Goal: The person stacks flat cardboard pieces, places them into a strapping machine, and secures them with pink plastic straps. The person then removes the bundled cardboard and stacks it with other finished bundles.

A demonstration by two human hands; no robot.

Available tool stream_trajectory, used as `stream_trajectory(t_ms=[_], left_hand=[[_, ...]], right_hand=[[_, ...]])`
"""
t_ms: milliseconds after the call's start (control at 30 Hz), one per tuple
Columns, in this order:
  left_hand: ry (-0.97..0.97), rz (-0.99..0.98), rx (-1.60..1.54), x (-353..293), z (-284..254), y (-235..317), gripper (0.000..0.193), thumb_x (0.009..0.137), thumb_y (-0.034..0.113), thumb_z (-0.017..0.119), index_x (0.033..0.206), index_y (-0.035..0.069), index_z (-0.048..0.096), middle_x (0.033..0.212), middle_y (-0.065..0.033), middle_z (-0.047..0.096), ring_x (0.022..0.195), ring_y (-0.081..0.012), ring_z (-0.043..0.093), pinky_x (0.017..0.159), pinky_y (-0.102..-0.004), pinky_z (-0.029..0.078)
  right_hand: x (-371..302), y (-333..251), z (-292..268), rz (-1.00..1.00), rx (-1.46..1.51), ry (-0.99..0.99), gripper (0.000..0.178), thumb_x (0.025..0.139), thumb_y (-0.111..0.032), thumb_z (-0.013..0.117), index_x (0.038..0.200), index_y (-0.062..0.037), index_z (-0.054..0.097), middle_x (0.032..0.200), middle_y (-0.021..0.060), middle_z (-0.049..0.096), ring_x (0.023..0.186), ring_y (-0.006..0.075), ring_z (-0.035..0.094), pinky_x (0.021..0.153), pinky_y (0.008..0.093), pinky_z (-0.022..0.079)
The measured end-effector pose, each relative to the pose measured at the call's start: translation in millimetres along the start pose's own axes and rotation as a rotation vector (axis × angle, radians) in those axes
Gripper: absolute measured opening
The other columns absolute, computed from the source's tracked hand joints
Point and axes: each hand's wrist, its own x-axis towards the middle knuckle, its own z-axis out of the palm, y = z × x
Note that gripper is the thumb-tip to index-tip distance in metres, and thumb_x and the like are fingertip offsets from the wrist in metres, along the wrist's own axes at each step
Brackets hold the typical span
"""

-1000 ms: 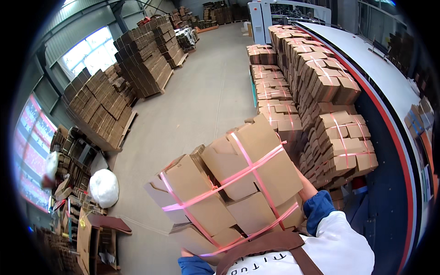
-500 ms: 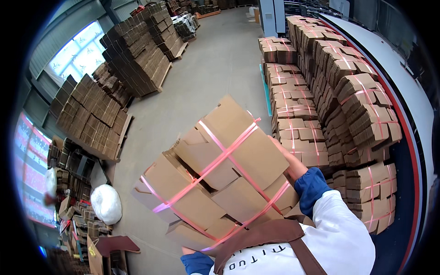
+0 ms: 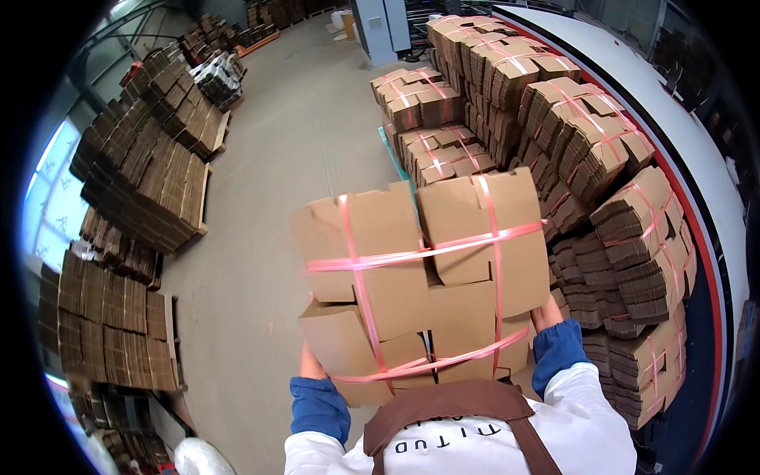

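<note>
A bundle of flattened cardboard boxes [image 3: 380, 305], tied crosswise with pink plastic strapping, is held in front of my chest. My left hand [image 3: 311, 362] grips its left side, and my right hand [image 3: 546, 315] holds the right side low down. Most of my fingers are hidden behind or beneath the cardboard. The bundle's near edge reaches my brown apron [image 3: 451, 412]. Just past it on the right stand strapped bundles of the same kind [image 3: 449, 150], stacked in rows.
Taller stacks [image 3: 586, 119] run along a red-edged white machine or table [image 3: 617, 47] at right. Across the grey floor [image 3: 261, 158], brown cardboard stacks on pallets [image 3: 150, 186] line the left side. A grey cabinet [image 3: 380, 32] stands at the far end.
My view has turned right. The bundle has swung from tilted to nearly level, its straps now running across and lengthwise. My left hand has come into view beside it.
</note>
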Motion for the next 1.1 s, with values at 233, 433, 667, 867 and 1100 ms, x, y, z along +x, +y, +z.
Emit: stream_trajectory(t_ms=[233,433,667,867,1100], left_hand=[[-0.173,-0.061,0.206,247.0,154.5,162.6,0.083,0.087,0.068,0.043,0.139,0.004,0.04,0.14,-0.0154,0.043,0.128,-0.027,0.041,0.104,-0.0407,0.036],[-0.28,-0.205,0.349,419.8,278.8,246.0,0.083,0.087,0.069,0.042,0.139,0.004,0.039,0.14,-0.0155,0.042,0.128,-0.0272,0.041,0.104,-0.0409,0.036],[-0.481,-0.334,0.546,618.7,451.9,303.0,0.084,0.087,0.069,0.042,0.14,0.004,0.039,0.141,-0.0157,0.042,0.129,-0.0274,0.041,0.104,-0.0412,0.035],[-0.589,-0.522,0.69,764.2,521.3,356.6,0.084,0.087,0.069,0.042,0.14,0.004,0.039,0.141,-0.0159,0.041,0.129,-0.0275,0.04,0.105,-0.0415,0.035],[-0.672,-0.632,0.843,917.1,595.7,386.8,0.084,0.087,0.07,0.041,0.14,0.004,0.039,0.142,-0.016,0.041,0.13,-0.0277,0.04,0.105,-0.0418,0.035]], right_hand=[[146.3,33.8,-63.0,0.062,0.183,0.305,0.047,0.095,-0.046,0.04,0.117,-0.0065,0.055,0.11,0.0098,0.058,0.095,0.0262,0.057,0.083,0.0419,0.047],[225.1,90.0,-74.9,0.201,0.392,0.581,0.05,0.094,-0.049,0.041,0.12,-0.0075,0.054,0.112,0.0097,0.058,0.096,0.0266,0.057,0.083,0.0432,0.047],[297.5,127.8,-55.0,0.239,0.639,0.867,0.054,0.093,-0.053,0.041,0.122,-0.0087,0.052,0.113,0.0097,0.057,0.097,0.0271,0.057,0.084,0.0446,0.047],[392.9,160.1,-16.3,0.217,0.84,1.106,0.058,0.092,-0.057,0.041,0.125,-0.0098,0.051,0.115,0.0097,0.057,0.098,0.0276,0.057,0.084,0.0459,0.047],[524.4,184.9,-14.2,0.126,0.979,1.223,0.062,0.091,-0.061,0.042,0.127,-0.011,0.05,0.116,0.0097,0.056,0.099,0.0281,0.057,0.084,0.0473,0.047]])
